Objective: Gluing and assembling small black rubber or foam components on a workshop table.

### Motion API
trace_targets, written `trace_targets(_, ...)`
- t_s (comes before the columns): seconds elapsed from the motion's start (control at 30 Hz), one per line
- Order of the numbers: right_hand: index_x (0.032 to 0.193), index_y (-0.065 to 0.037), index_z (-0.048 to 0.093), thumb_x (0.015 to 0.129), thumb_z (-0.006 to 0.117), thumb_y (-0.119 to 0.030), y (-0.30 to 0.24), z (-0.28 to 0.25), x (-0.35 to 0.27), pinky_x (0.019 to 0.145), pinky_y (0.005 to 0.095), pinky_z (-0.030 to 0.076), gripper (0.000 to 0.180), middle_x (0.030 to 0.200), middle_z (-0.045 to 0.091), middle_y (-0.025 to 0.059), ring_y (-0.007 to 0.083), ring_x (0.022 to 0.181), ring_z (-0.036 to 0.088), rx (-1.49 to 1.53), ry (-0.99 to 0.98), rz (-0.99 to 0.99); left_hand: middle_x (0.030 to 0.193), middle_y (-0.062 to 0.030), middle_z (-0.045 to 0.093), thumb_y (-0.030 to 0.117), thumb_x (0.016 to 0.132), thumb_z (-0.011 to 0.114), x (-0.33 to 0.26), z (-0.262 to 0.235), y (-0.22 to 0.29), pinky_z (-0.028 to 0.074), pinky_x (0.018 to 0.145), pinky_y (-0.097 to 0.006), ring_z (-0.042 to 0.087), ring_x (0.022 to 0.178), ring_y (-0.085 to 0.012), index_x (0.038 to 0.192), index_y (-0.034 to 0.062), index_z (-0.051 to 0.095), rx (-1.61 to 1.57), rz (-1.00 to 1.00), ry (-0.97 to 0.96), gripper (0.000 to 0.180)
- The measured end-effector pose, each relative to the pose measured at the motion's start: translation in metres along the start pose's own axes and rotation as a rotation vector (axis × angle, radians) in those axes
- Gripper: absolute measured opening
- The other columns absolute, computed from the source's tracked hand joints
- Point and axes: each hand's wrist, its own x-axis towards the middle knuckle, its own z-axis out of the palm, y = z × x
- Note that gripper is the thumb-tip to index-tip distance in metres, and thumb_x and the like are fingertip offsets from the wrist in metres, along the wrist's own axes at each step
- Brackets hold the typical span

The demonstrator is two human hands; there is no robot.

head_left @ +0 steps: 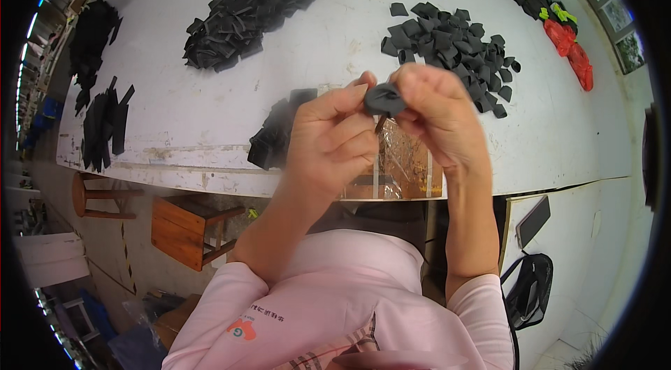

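A small dark grey fabric piece [384, 100], curled into a rounded loop or pocket, is held up between my two hands above the table's near edge. My left hand [334, 134] pinches its left side with thumb and fingertips. Fingers of my right hand [435, 106] are closed on its right side. Just beyond my right hand lies a heap of similar small rounded fabric pieces [454, 41]. Partly hidden behind my left hand is a smaller pile of flat dark pieces [269, 138]. A bigger pile of flat pieces [237, 20] sits farther off to the left.
Dark fabric strips [105, 125] and another dark bundle [94, 38] lie at the table's left end. Red plastic bags [570, 48] are at the far right. Wooden stools [180, 231] stand at left below the white table [335, 27]. A black mesh bag [532, 293] is at lower right.
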Motion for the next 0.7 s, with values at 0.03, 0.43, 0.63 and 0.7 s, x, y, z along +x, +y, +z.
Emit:
trace_targets(0.03, 0.068, -0.007, 0.054, 0.085, 0.053, -0.029, 0.011, -0.007, 0.007, 0.044, 0.0175, 0.025, 0.028, 0.056, 0.041, -0.006, 0.0023, 0.049, 0.033, 0.075, -0.048, 0.079, 0.086, -0.0154, 0.058, 0.0, 0.085, 0.034, 0.001, -0.008, 0.005, 0.021, 0.027, -0.019, 0.029, 0.029, -0.0047, 0.103, -0.0053, 0.046, -0.001, 0.002, -0.003, 0.022)
trace_targets(0.43, 0.069, -0.005, 0.051, 0.084, 0.055, -0.028, 0.024, -0.01, 0.008, 0.044, 0.0168, 0.028, 0.028, 0.061, 0.043, -0.0038, 0.003, 0.05, 0.034, 0.1, -0.081, -0.034, 0.071, -0.0053, 0.056, 0.002, 0.083, 0.05, -0.005, -0.009, -0.008, 0.027, 0.036, -0.016, 0.035, 0.039, -0.0021, 0.097, -0.0001, 0.05, 1.047, 0.439, 0.188, 0.014)
trace_targets(0.63, 0.068, -0.005, 0.052, 0.086, 0.052, -0.031, 0.006, -0.005, 0.008, 0.043, 0.019, 0.032, 0.032, 0.055, 0.044, -0.0037, 0.0037, 0.049, 0.039, -0.26, -0.012, -0.157, 0.077, -0.0065, 0.056, 0.0, 0.082, 0.049, -0.005, 0.002, -0.011, 0.029, 0.041, -0.015, 0.039, 0.045, -0.0022, 0.1, -0.0011, 0.048, 0.947, 0.428, 0.114, 0.018)
trace_targets(0.7, 0.067, -0.004, 0.052, 0.086, 0.053, -0.029, 0.01, -0.005, 0.009, 0.042, 0.02, 0.033, 0.031, 0.055, 0.045, -0.0029, 0.0041, 0.05, 0.042, -0.115, -0.084, -0.076, 0.075, -0.0067, 0.055, 0.001, 0.083, 0.048, -0.004, -0.008, -0.001, 0.029, 0.039, -0.016, 0.037, 0.043, -0.0033, 0.1, -0.0011, 0.048, 0.775, 0.309, 0.057, 0.017)
